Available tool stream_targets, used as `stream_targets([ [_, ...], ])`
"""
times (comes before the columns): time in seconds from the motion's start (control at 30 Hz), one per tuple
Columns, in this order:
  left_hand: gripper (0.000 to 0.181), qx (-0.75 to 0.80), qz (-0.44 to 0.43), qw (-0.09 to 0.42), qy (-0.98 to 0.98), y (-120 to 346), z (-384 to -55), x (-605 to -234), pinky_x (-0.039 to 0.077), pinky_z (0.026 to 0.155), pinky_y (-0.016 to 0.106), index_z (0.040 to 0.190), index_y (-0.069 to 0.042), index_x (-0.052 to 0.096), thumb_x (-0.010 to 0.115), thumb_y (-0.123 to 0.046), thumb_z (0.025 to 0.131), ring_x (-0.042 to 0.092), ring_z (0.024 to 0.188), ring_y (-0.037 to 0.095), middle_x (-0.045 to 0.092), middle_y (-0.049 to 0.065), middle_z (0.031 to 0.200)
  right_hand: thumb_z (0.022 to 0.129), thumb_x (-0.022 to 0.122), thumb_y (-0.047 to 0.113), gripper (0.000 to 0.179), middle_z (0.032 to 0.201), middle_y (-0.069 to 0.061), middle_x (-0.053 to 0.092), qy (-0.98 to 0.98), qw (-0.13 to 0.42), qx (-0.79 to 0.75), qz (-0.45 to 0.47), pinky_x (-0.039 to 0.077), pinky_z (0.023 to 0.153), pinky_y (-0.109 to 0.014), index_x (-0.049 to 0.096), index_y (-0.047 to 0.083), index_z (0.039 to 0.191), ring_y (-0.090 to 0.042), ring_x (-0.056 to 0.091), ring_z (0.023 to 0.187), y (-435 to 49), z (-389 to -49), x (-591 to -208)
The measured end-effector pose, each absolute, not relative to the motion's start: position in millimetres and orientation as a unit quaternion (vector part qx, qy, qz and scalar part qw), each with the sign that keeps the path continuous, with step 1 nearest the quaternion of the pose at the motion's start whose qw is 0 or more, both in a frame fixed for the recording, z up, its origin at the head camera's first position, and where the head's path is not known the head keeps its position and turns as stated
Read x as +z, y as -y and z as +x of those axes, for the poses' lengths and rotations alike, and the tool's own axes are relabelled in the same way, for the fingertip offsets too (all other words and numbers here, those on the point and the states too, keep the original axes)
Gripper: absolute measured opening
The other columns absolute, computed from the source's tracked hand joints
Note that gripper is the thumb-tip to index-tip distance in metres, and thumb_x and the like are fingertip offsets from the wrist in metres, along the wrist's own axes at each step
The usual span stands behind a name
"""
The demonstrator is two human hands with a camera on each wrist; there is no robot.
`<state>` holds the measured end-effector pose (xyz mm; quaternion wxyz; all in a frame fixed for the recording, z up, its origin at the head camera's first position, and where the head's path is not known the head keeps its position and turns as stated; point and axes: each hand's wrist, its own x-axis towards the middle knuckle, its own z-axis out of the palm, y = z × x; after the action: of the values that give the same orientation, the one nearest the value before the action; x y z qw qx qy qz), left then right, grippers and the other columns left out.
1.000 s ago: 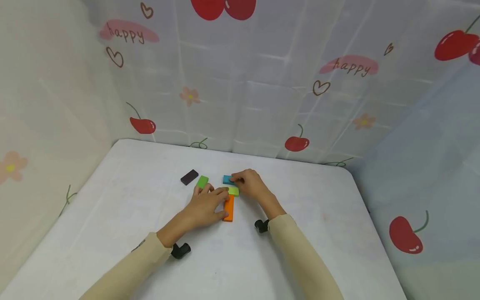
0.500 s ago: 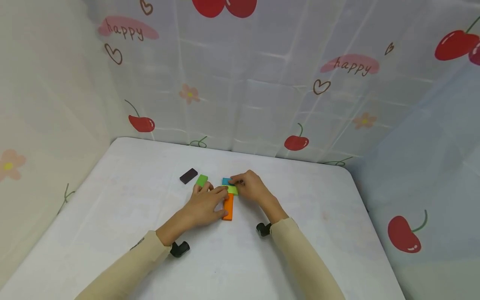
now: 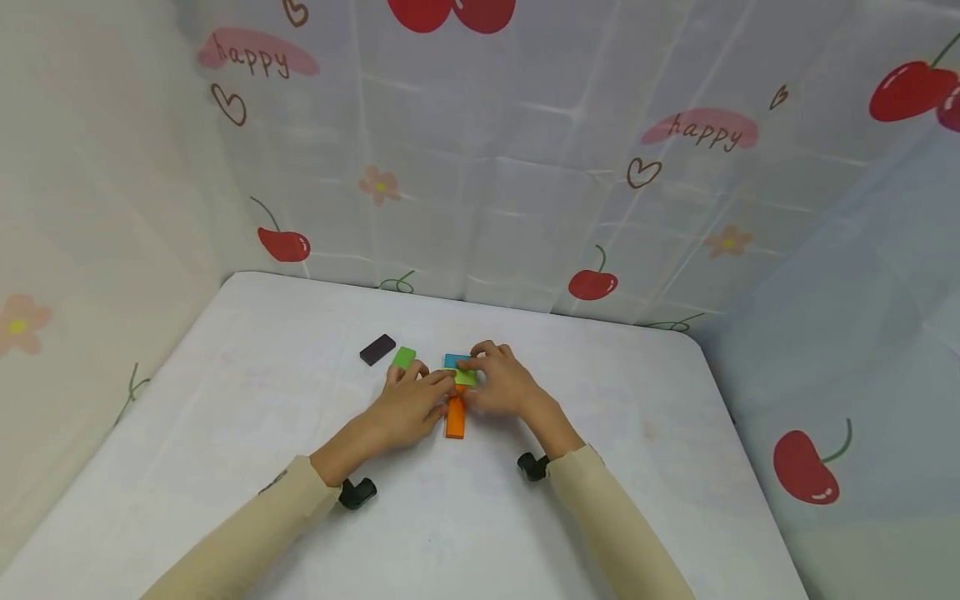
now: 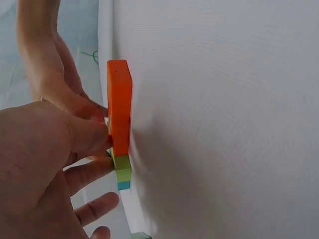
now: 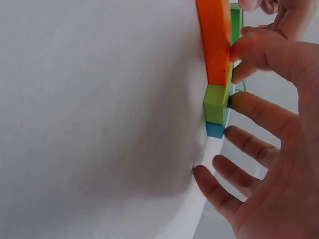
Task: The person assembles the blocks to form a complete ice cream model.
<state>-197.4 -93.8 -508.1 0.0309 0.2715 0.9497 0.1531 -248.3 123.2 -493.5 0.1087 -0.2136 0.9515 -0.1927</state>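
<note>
In the head view, an orange block [image 3: 455,421], a yellow-green block [image 3: 466,377] and a blue block [image 3: 454,361] lie together on the table, the orange one lengthwise towards me. My left hand [image 3: 405,412] is at their left side, its index finger touching the yellow-green block and its thumb beside the orange one. From the right, my right hand [image 3: 508,383] reaches over them with fingers spread. Its thumb touches the orange block [image 5: 215,45] in the right wrist view, while a finger meets the yellow-green block [image 5: 215,104]. A green block [image 3: 404,358] sits beyond my left fingers.
A dark brown block [image 3: 377,350] lies apart at the back left of the white table [image 3: 600,392]. Curtains printed with cherries [image 3: 593,286] hang behind the table and at its sides. Black wrist cameras [image 3: 358,493] hang under both wrists.
My right hand has released its pinch on the blue block and spread its fingers, its thumb moving nearer to the orange block. My left hand has stayed about where it was.
</note>
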Motion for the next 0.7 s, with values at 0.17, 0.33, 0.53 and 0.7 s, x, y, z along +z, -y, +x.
stream_targets([
  [0.17,0.024,0.172,0.281,0.036,-0.944,95.8,-198.1,-507.4,0.026,0.097,0.05,0.133,-0.024,0.069,0.061,-0.029,0.11,0.044,0.129,0.024,0.058,-0.002,0.16,0.084,0.082,0.066,0.082,0.153,-0.003,0.054,-0.955,0.106,-0.15,-0.231,0.052,0.111,-0.055,0.062,0.026,0.153,-0.033,0.049,0.139,-122.8,-241.3,-491.3],
  [0.33,0.029,0.183,0.277,0.025,-0.943,103.9,-203.2,-508.8,0.03,0.109,0.057,0.132,-0.025,0.072,0.067,-0.038,0.107,0.044,0.141,0.029,0.054,0.001,0.164,0.084,0.084,0.064,0.084,0.15,-0.005,0.058,-0.957,0.098,-0.139,-0.233,0.052,0.11,-0.054,0.062,0.024,0.154,-0.034,0.052,0.135,-120.6,-236.7,-489.2],
  [0.53,0.034,0.13,0.198,-0.066,-0.969,124.0,-214.0,-505.3,0.048,0.101,0.053,0.131,-0.017,0.072,0.072,-0.038,0.104,0.061,0.124,0.032,0.065,0.007,0.138,0.086,0.085,0.058,0.081,0.149,-0.006,0.058,-0.959,0.103,-0.134,-0.227,0.053,0.108,-0.052,0.061,0.024,0.155,-0.033,0.055,0.13,-119.0,-234.7,-487.0],
  [0.7,0.046,0.105,0.14,-0.087,-0.981,136.9,-219.2,-501.3,0.06,0.084,0.051,0.134,-0.006,0.07,0.078,-0.035,0.099,0.072,0.103,0.034,0.07,0.017,0.127,0.085,0.085,0.06,0.082,0.148,-0.004,0.058,-0.96,0.102,-0.129,-0.226,0.053,0.108,-0.05,0.06,0.026,0.155,-0.03,0.055,0.129,-118.8,-235.6,-487.7],
])
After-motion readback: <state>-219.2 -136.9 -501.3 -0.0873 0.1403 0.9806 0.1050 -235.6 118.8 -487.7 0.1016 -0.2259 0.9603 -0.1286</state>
